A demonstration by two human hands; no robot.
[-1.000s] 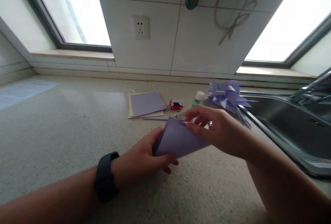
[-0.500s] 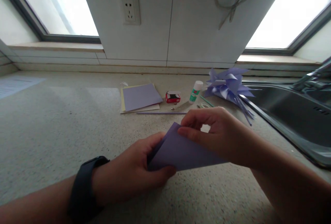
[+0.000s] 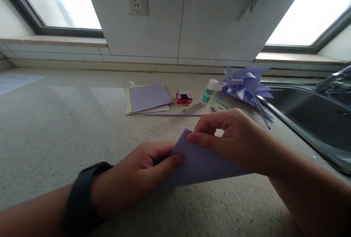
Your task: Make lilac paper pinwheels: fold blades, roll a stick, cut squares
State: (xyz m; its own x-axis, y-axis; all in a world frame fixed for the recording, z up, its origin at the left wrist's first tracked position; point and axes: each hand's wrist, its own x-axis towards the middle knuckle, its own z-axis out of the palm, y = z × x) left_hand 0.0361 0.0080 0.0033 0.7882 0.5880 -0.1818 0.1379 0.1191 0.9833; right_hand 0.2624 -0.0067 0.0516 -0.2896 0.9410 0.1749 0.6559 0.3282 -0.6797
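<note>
A folded sheet of purple paper (image 3: 203,164) is held between both hands above the counter. My left hand (image 3: 142,167), with a dark watch (image 3: 85,197) on its wrist, grips the paper's left part, thumb on the near face and fingers behind. My right hand (image 3: 233,142) pinches the upper edge near the top corner between thumb and fingers. The paper's right end is partly hidden by my right hand. Beyond the hands lie a thin purple stick (image 3: 171,115), a roll of tape (image 3: 219,108) and a glue stick (image 3: 210,91).
Stacked purple and cream paper (image 3: 149,97) lies at the back, beside a small red box (image 3: 184,98). Purple paper pinwheels (image 3: 245,83) rest against the sink's (image 3: 301,127) edge at right. A printed sheet (image 3: 19,81) lies far left.
My left thumb has moved up from the paper's lower edge onto its face, and the fold now looks more closed. My right hand keeps its pinch. The view has tilted down slightly.
</note>
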